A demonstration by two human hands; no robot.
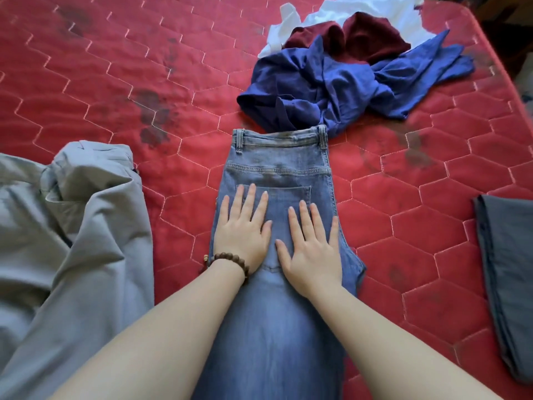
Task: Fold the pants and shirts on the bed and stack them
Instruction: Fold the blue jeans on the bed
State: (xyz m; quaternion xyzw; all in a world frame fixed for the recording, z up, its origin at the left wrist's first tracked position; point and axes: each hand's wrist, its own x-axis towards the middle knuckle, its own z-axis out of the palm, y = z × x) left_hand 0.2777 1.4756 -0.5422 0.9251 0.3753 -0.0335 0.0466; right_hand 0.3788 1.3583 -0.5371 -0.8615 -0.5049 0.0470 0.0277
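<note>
Two flat hands, our left hand (241, 235) and right hand (311, 249), pressed with straight fingers on the jeans (277, 284), laid halved lengthwise mid-bed (115, 67), waistband away from us. We judged the task barely begun: the jeans awaited cross folds, while grey trousers (72, 241), a blue shirt (331, 90), maroon top (360, 36) and white shirt (389, 13) lay crumpled. One dark garment (507, 269) at right looked folded.
</note>
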